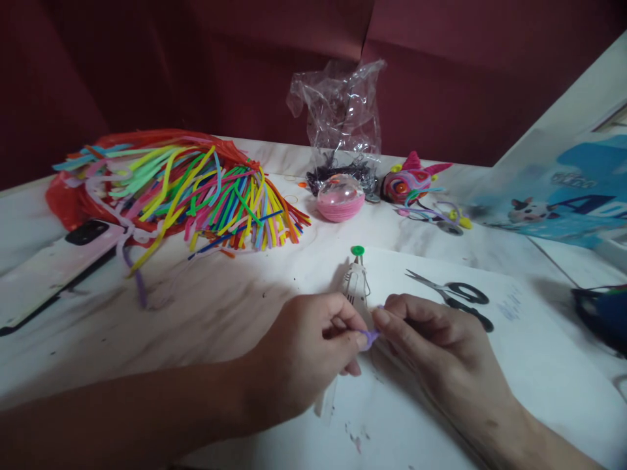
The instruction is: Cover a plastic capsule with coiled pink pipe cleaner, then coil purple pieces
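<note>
Writing first: blue printed sheet [563, 189] at far right shows a cartoon cow and big dark letters, only an "A" legible, rest blurred/cut off. Faint blue scribble on the white paper [490, 391] near the scissors, too small to read. No brand readable on the phone [53, 264], which lies back up at left w/ its camera block showing.

Purple pipe cleaner piece [369, 337]: small, fuzzy, lilac, bent into a short curl; sits at centre-bottom, just above the white paper, between both hands. Only a bit shows, rest hidden by fingers.

Left hand [304, 352]: fingers curled in, thumb + forefinger pinched on the left end of the purple piece. Right hand [431, 346]: also mostly closed, fingertips pinching the right end, touching the left hand's fingertips.

Just behind the hands: a metal hair clip [357, 287] lying on the paper, w/ a green button [357, 250] at its far tip. Black-handled scissors [450, 294] to the right, blades closed, near the right hand but apart.

Further back: heap of multicolour pipe cleaners [196, 196] on a red bag [68, 196], clear ball w/ pink yarn [340, 198], crumpled clear plastic bag [343, 111], pink/multicolour pipe-cleaner figure [411, 183].
</note>
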### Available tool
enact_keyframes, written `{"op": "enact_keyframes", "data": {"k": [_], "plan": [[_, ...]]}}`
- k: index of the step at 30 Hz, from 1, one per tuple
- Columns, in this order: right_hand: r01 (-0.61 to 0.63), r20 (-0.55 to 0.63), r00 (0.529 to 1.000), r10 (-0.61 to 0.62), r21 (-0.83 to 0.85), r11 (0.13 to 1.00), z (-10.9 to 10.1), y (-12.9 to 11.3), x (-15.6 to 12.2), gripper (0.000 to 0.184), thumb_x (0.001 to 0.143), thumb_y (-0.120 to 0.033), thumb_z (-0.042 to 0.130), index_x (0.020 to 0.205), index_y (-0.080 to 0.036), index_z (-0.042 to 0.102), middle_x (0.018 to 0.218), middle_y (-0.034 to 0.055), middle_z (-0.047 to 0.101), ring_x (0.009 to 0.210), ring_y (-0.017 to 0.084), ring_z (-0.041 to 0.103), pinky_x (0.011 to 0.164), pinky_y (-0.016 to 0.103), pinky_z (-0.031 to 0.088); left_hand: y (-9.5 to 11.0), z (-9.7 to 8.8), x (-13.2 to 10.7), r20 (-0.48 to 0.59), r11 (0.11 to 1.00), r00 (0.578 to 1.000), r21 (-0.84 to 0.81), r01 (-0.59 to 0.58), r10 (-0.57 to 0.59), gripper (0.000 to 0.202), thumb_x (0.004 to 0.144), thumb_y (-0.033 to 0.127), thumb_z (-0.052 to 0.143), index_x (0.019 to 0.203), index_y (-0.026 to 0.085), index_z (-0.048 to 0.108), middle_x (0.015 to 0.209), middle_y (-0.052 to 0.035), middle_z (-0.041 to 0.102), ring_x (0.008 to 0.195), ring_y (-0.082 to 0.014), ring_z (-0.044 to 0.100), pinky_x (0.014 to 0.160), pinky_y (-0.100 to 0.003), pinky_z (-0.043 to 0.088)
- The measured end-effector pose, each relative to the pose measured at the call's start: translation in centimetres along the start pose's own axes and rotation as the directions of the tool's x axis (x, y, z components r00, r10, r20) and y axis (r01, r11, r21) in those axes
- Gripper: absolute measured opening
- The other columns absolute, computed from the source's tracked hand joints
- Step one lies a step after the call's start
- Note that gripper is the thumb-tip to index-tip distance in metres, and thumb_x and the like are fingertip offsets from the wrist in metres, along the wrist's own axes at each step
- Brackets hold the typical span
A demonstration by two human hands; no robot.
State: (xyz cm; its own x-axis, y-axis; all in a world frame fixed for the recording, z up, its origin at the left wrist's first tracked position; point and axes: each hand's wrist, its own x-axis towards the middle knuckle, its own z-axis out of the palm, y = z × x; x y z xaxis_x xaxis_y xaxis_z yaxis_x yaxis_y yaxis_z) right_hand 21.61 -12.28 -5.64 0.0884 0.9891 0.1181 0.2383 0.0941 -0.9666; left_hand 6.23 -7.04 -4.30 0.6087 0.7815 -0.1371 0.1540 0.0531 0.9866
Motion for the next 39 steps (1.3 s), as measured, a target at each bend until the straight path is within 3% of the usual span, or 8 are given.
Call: {"op": "enact_keyframes", "data": {"k": [6,13,21,30,35,39], "plan": [[0.023,0.049,0.999,-0.022,-0.025,0.999,0.2,-0.2,0.0,0.033,0.084,-0.036,0.055,0.059,-0.016,0.048,0.050,-0.0048,0.036,0.046,0.008,0.026,0.041,0.020,0.022,0.8,-0.4,1.0,-0.150,0.973,0.987,-0.229,0.018,-0.054,0.006,0.069,0.012,0.058,0.064,0.014,0.055,0.042,0.0039,0.057,0.038,-0.0069,0.052,0.041,-0.016,0.042],[-0.049,-0.002,0.999,0.049,0.026,0.998,0.7,-0.1,0.5,0.035,0.080,-0.040,0.058,0.056,-0.016,0.049,0.047,-0.0050,0.035,0.044,0.007,0.026,0.039,0.020,0.020,0.1,-0.6,1.2,-0.171,0.929,0.985,-0.369,-0.031,-0.035,0.007,0.068,0.017,0.061,0.066,0.014,0.055,0.045,0.0028,0.060,0.041,-0.0075,0.055,0.043,-0.017,0.044],[-0.084,-0.066,0.993,0.093,0.128,0.988,0.2,-0.2,0.2,0.033,0.078,-0.036,0.064,0.055,-0.014,0.054,0.044,-0.0053,0.038,0.042,0.005,0.027,0.037,0.018,0.019,0.4,-0.4,0.2,-0.145,0.994,0.987,-0.077,-0.080,0.068,0.008,0.072,0.015,0.056,0.065,0.016,0.052,0.043,0.0055,0.053,0.042,-0.0070,0.051,0.045,-0.017,0.041],[-0.112,-0.020,0.993,0.114,0.080,0.990,0.6,-0.1,0.1,0.035,0.076,-0.036,0.062,0.051,-0.016,0.049,0.045,-0.0045,0.037,0.043,0.006,0.027,0.038,0.020,0.021,-1.2,0.0,-0.5,0.055,0.973,0.992,0.197,-0.120,0.111,0.010,0.075,0.024,0.052,0.067,0.019,0.053,0.053,0.0051,0.051,0.047,-0.0082,0.049,0.044,-0.019,0.035],[-0.121,0.079,0.990,0.116,0.061,0.991,0.7,-0.5,0.1,0.032,0.078,-0.035,0.062,0.055,-0.014,0.053,0.049,-0.0028,0.043,0.046,0.007,0.032,0.041,0.019,0.024,-1.3,0.3,-0.6,0.094,0.981,0.994,0.181,-0.075,0.058,0.009,0.073,0.021,0.052,0.064,0.019,0.050,0.050,0.0062,0.049,0.041,-0.0066,0.044,0.040,-0.019,0.032],[-0.145,0.011,0.989,0.145,0.102,0.984,0.0,-0.6,0.4,0.034,0.076,-0.040,0.065,0.056,-0.014,0.054,0.043,-0.0049,0.040,0.041,0.005,0.028,0.037,0.018,0.019,-0.6,0.3,-0.1,-0.005,0.999,0.999,0.002,-0.044,0.044,0.007,0.072,0.019,0.053,0.067,0.018,0.050,0.050,0.0065,0.049,0.046,-0.0076,0.049,0.044,-0.018,0.039]]}}
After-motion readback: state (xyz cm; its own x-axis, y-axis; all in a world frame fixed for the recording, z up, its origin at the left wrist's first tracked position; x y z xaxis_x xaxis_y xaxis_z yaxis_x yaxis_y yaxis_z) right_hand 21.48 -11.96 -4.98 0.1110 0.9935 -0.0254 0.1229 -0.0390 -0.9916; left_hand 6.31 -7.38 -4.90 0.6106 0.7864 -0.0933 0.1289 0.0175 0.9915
